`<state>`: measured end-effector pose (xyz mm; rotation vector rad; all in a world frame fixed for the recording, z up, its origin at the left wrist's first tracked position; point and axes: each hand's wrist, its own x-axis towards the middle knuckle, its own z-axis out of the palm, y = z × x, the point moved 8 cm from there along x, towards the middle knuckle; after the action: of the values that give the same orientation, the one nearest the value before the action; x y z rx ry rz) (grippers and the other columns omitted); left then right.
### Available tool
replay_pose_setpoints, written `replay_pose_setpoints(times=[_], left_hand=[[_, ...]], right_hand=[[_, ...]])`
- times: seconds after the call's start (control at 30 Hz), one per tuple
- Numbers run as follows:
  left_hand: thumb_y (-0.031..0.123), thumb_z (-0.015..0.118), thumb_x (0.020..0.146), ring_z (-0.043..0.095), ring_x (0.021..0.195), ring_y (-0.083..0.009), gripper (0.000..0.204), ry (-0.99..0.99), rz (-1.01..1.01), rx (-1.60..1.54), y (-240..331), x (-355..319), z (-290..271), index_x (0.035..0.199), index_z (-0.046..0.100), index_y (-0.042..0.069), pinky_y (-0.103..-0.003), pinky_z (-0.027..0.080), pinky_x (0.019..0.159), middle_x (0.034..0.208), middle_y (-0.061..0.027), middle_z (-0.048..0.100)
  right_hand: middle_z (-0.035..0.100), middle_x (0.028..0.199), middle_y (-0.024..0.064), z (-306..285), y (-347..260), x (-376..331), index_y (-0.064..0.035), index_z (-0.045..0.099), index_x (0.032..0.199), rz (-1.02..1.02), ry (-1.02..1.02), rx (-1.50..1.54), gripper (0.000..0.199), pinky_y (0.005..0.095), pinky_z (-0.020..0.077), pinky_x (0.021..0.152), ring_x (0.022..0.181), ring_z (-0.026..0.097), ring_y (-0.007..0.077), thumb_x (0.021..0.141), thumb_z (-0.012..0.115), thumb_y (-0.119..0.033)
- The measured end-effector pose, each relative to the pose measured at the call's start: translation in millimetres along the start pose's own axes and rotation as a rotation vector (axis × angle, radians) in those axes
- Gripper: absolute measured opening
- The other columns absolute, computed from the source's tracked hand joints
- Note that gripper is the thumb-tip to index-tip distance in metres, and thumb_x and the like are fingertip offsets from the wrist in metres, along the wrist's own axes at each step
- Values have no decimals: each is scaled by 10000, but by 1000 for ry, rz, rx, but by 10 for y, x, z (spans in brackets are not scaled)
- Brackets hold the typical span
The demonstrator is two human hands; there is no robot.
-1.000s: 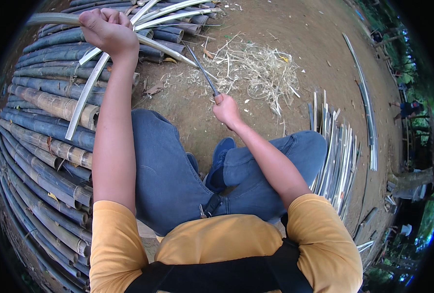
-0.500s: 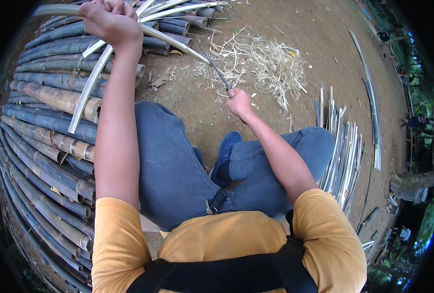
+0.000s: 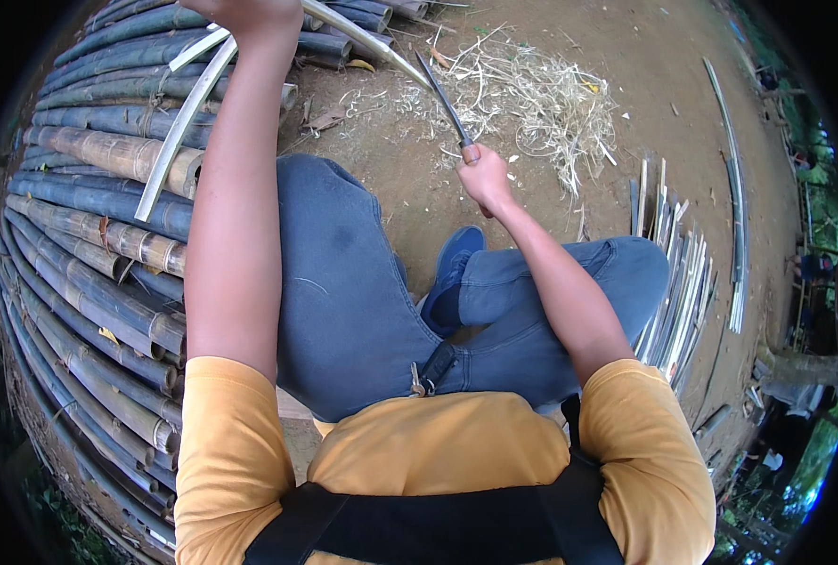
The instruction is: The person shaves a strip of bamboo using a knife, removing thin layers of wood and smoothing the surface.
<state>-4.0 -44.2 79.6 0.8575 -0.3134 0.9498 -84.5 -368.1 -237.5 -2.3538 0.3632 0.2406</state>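
My right hand (image 3: 485,177) is closed round the short handle of a knife (image 3: 450,105), its narrow dark blade slanting up and left. Close to the blade tip ends a pale bamboo strip (image 3: 370,40), which runs back toward my left hand (image 3: 254,11). The top edge of the head view cuts off most of that hand; its visible part is bent as in a grip on the strip. Beside my left forearm, another pale strip (image 3: 181,132) hangs over the stacked poles. On the ground past the knife lies a heap of thin shavings (image 3: 555,113).
Stacked bamboo poles (image 3: 89,254) fill the left side. A bundle of split strips (image 3: 678,282) lies beyond my right knee, and long slats (image 3: 732,188) rest on the dirt farther right. My legs (image 3: 343,282) are bent below my arms.
My left hand has risen partly out of the picture. The knife's blade points more upward, near the strip's end. The whole view has shifted slightly.
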Motion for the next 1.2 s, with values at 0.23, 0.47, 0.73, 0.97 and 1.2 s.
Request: replay_pose_setpoints(times=[0.23,0.47,0.73,0.97,1.2], left_hand=[[555,398,1041,199,406,-82,480,-22,-14,-25,-49,-47,78,766,324,169,-256,157,347,595,35,281],[538,391,1048,198,406,-83,467,-18,50,59,82,-54,56,762,321,175,-253,148,346,591,39,278],[522,406,1046,189,415,-78,455,27,57,75,-13,1,-42,748,324,188,-255,155,352,588,54,251],[522,407,1048,182,407,-78,472,-26,-106,-181,-265,159,-208,735,310,182,-264,143,345,583,48,254],[534,408,1044,204,402,-80,475,18,-315,-391,-492,245,-397,744,318,177,-260,152,343,567,46,249]], right_hand=[[638,748,220,88,297,141,-19,582,837,13,77,76,135,469,491,711,728,639,391,813,607,-149],[667,834,238,156,-131,-86,-14,604,885,-100,64,64,174,486,494,736,799,661,413,872,576,-185],[677,881,256,152,68,52,-14,607,937,-3,60,34,171,509,501,784,873,665,439,886,571,-173],[686,933,252,115,519,232,-21,626,952,126,12,-49,217,505,494,813,923,665,424,952,554,-226],[688,898,245,287,270,43,-21,624,949,15,104,75,186,504,502,780,860,672,427,876,599,-190]])
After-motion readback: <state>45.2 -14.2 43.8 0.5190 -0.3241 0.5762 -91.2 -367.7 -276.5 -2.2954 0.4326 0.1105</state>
